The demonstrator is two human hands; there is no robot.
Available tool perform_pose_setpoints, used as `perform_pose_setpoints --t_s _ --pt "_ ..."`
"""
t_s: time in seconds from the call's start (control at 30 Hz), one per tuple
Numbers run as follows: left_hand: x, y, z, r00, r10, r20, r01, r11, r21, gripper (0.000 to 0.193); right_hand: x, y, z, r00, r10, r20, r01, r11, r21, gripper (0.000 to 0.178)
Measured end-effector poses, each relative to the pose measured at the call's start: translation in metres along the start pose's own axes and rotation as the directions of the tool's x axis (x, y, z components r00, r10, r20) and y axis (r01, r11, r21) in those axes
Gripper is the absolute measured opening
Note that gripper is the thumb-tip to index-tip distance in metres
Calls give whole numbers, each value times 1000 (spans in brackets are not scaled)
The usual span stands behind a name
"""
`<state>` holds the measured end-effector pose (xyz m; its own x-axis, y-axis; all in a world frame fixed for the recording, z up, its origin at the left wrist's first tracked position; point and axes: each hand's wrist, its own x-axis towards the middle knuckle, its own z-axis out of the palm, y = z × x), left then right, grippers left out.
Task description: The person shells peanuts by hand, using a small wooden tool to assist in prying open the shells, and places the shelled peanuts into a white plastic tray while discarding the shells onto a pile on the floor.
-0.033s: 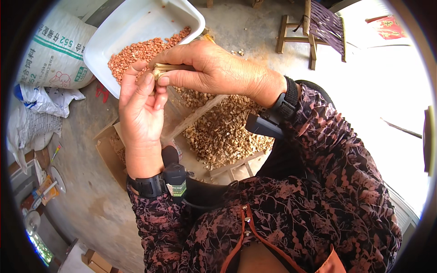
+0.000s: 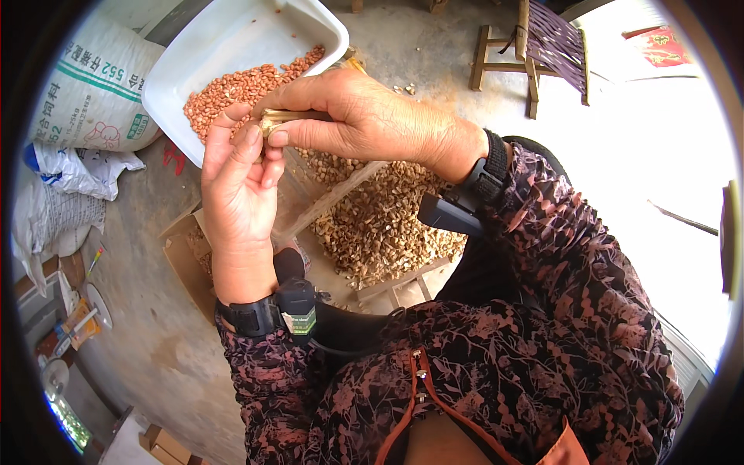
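My right hand (image 2: 349, 116) is closed around a pale split wooden stick (image 2: 298, 115), whose end points at my left fingertips. Facing it, my left hand (image 2: 242, 174) has its thumb and fingers pinched together on what looks like a peanut (image 2: 268, 132), mostly hidden by the fingers and the stick. Both hands meet just in front of a white plastic basin (image 2: 322, 35) that holds reddish shelled peanuts (image 2: 232, 93). Below my hands lies a heap of tan peanuts and shells (image 2: 380, 225), crossed by a wooden bar (image 2: 329, 201).
A cardboard box (image 2: 186, 240) stands left of the heap. Printed feed sacks (image 2: 101, 85) and white plastic bags (image 2: 85, 170) lean at the left. A low wooden stool with a woven seat (image 2: 554, 54) is at the far right. Bands with devices (image 2: 294, 306) circle both my wrists.
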<state>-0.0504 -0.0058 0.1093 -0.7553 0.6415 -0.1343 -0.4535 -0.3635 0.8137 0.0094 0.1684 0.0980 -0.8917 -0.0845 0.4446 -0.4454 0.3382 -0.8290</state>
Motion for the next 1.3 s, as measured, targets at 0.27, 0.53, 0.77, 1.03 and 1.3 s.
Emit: perform_pose_setpoints --t_s 0.27,0.53,0.77,1.03,1.3 --pt "1 1 -8 998 -67 -19 67 998 16 30 -2 -3 -3 999 -36 31 37 999 -29 34" --pt "0 0 -8 994 -106 15 107 992 -72 32 -3 -5 2 996 -91 8 91 995 -41 27" --pt "1 -4 -10 995 -94 28 97 987 -129 32 -3 -5 3 993 -115 2 115 993 -28 27" --pt "1 -2 11 998 -27 -48 29 999 29 30 -2 -10 3 998 -63 14 63 995 -80 25" --pt "0 -14 19 955 57 -292 95 872 479 34 1 -14 15 993 97 73 -91 993 -70 22"
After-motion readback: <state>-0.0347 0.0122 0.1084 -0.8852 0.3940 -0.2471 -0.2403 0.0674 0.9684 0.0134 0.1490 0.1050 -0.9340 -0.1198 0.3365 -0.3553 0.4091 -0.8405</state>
